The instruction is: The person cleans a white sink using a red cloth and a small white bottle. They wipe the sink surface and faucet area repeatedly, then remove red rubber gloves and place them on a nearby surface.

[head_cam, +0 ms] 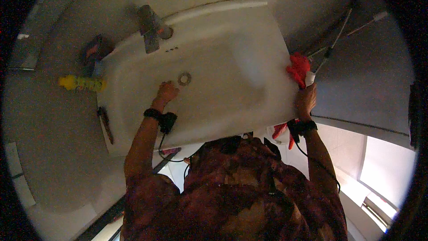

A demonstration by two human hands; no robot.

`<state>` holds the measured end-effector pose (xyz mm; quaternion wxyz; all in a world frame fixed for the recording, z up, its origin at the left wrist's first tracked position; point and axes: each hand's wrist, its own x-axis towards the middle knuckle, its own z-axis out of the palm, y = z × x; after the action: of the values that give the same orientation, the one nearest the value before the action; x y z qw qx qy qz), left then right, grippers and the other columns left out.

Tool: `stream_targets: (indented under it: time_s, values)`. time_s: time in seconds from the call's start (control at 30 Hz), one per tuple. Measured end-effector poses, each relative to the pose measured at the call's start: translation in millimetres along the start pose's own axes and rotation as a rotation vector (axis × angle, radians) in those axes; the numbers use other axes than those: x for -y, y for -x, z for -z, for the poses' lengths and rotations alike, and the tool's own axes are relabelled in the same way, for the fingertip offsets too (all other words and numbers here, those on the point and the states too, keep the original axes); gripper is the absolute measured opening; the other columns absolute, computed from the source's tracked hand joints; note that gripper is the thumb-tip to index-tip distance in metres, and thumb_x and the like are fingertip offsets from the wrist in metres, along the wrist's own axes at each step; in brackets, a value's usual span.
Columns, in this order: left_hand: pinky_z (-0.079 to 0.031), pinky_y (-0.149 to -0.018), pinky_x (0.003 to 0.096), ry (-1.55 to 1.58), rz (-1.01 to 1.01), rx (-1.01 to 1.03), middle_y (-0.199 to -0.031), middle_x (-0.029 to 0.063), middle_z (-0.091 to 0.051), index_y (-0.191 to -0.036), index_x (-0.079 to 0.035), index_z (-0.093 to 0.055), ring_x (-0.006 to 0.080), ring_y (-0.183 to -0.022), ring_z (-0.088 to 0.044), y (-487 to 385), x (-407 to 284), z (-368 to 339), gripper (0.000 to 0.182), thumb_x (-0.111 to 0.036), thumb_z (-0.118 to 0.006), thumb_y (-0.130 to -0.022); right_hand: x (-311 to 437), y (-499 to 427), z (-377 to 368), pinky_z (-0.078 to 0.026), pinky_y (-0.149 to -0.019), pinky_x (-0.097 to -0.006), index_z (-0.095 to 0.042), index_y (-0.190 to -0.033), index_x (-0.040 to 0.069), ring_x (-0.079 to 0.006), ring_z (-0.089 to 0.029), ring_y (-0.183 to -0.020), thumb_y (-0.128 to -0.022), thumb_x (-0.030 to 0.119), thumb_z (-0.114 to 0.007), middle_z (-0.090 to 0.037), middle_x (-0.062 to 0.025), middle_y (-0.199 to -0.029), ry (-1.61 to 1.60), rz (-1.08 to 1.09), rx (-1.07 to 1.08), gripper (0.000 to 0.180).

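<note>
A white washbasin (pixel 214 83) lies before me, with a round drain (pixel 184 78) in its bowl and a metal faucet (pixel 149 30) at its back left. My left hand (pixel 167 92) is over the bowl just beside the drain, its fingers curled; whether it holds anything is unclear. At the basin's right edge, my right hand (pixel 306 100) is closed around something by a white end piece (pixel 310 78), where a thin rod runs up and right. A red rubber glove (pixel 298 68) lies against that hand. Both wrists carry dark straps with cabled devices.
A yellow bottle (pixel 82 83) lies left of the basin, below a dark object (pixel 97 50) too blurred to name. A dark slender item (pixel 106 125) rests on the basin's left rim. More red material (pixel 281 130) shows beneath the right rim. A grey panel (pixel 361 90) stands at the right.
</note>
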<state>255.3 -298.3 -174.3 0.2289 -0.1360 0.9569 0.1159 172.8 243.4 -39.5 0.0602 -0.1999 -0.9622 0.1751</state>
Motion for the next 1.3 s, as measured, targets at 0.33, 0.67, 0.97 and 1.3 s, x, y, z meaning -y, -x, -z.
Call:
stream_targets:
  time_s: [0.33,0.67,0.97,1.3]
  values:
    - [-0.047,-0.082,0.0458,0.372,-0.16,-0.32,-0.103,0.0188,-0.059,-0.095,0.002,-0.061,0.0334,-0.099,-0.056,-21,-126,70,0.018,-0.004,-0.059,-0.078,-1,-2,-3,-0.044,-0.088,-0.0498,-0.041,-0.124,-0.001,-0.0436,-0.054,-0.106,-0.087,0.018,-0.054,-0.056,-0.0246,-0.113,-0.022,-0.025,0.083,0.043]
    - [-0.039,-0.094,0.048,-0.086,-0.433,-1.013,-0.108,0.0242,-0.055,-0.097,0.008,-0.059,0.0399,-0.103,-0.051,-83,-150,144,0.025,0.002,-0.058,-0.072,2,0,-4,-0.044,-0.089,-0.0493,-0.039,-0.132,-0.002,-0.0437,-0.053,-0.106,-0.086,0.013,-0.051,-0.056,-0.0256,-0.114,-0.034,0.011,0.052,0.05]
    - [-0.042,-0.086,0.0447,-0.196,-0.679,-0.911,-0.089,0.0229,-0.059,-0.081,0.004,-0.062,0.0365,-0.092,-0.054,-157,-232,146,0.013,-0.001,-0.058,-0.07,-2,2,-2,-0.044,-0.088,-0.0507,-0.041,-0.125,0.0,-0.0438,-0.054,-0.108,-0.086,0.013,-0.05,-0.055,-0.0247,-0.118,-0.026,0.044,0.03,0.042]
    - [-0.042,-0.086,0.0437,-0.05,-0.456,-0.89,-0.092,0.0217,-0.06,-0.086,0.007,-0.061,0.0359,-0.096,-0.053,-105,-214,150,0.016,0.0,-0.057,-0.073,-12,2,-11,-0.042,-0.095,-0.0493,-0.028,-0.142,0.002,-0.0425,-0.049,-0.116,-0.082,0.017,-0.059,-0.045,-0.0228,-0.135,-0.025,-0.013,0.168,0.07]
